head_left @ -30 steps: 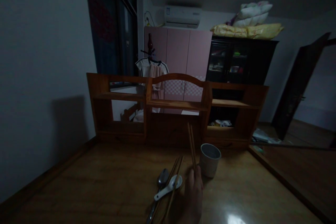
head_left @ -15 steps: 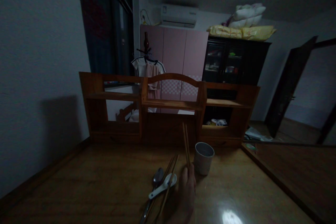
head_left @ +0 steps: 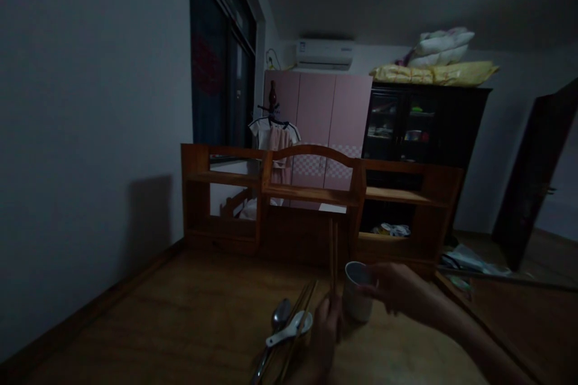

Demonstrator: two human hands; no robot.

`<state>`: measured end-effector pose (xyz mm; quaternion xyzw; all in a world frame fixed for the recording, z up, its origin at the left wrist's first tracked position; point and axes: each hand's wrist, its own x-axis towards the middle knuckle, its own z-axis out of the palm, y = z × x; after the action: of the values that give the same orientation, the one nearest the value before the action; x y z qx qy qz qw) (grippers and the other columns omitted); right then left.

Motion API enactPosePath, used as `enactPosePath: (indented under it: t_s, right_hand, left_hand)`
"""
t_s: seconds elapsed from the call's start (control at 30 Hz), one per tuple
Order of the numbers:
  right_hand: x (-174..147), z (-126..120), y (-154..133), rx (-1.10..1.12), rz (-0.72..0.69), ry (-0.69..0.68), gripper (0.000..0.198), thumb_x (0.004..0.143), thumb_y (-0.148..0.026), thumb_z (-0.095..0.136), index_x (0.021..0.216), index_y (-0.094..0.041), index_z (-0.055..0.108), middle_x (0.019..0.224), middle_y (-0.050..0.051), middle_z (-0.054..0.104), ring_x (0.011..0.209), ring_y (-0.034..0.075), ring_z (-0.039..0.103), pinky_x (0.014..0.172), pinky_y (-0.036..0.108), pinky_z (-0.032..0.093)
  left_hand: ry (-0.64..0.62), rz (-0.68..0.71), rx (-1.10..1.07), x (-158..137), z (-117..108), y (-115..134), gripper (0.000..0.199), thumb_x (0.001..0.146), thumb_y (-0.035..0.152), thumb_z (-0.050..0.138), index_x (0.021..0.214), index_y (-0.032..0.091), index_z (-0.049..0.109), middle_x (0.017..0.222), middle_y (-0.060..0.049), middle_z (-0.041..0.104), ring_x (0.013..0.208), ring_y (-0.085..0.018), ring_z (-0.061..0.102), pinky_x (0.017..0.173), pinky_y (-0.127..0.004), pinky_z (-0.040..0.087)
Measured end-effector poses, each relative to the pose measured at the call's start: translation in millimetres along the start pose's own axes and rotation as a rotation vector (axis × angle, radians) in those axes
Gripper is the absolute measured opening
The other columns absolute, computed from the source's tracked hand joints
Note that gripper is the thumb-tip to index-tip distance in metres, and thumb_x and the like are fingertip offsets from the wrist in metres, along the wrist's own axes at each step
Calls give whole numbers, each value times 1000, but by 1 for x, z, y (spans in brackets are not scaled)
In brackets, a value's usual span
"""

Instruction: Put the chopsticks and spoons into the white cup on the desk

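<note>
In the head view, my left hand [head_left: 326,326] is closed around a pair of wooden chopsticks [head_left: 333,252], which point up from it. Just to its right stands a pale cup [head_left: 356,299], upright on the table. My right hand [head_left: 397,290] reaches in from the right and grips the cup at its rim. Left of my left hand lies a white soup spoon [head_left: 289,331]. A metal spoon [head_left: 280,314] and more chopsticks [head_left: 307,295] lie by it, overlapping. The cup's inside is too dark to make out.
A wooden shelf unit [head_left: 311,195] rises along the back of the wooden table [head_left: 180,319]. A white wall [head_left: 112,102] borders the left side. Beyond are a pink wardrobe [head_left: 316,108], a dark cabinet [head_left: 451,126] and a door [head_left: 533,174].
My right hand has come into view from the right and taken hold of the cup's rim. My left hand still holds the chopsticks, now more upright. The whole view has shifted.
</note>
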<state>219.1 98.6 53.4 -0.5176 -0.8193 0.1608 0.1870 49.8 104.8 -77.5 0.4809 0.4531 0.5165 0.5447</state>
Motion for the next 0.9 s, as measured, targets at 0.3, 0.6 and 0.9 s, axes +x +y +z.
enactPosePath:
  t_s: [0.3,0.6,0.9]
  right_hand:
    - [85,-1,-27,329,-309,-70,31,84,-45,63,80,-14,65,72,4,64,64,17,60,55,24,45]
    - [19,-68,11,497,-191,158,30,86,-44,63,93,-16,64,77,4,65,65,17,62,56,24,50]
    - [18,-91,49,403,-131,628,35,78,-50,70,91,-18,68,73,5,69,64,19,65,57,26,52]
  left_hand:
    - [-63,51,314,4,-5,15,27,92,39,51,105,18,60,102,-5,62,82,-16,60,73,-33,52]
    - [-325,257,610,7,12,-22,17,81,36,58,84,20,63,57,5,48,52,-10,45,49,-23,28]
    - [-430,290,850,0,6,-23,25,89,39,45,86,23,65,73,-1,67,62,-14,58,51,-24,30]
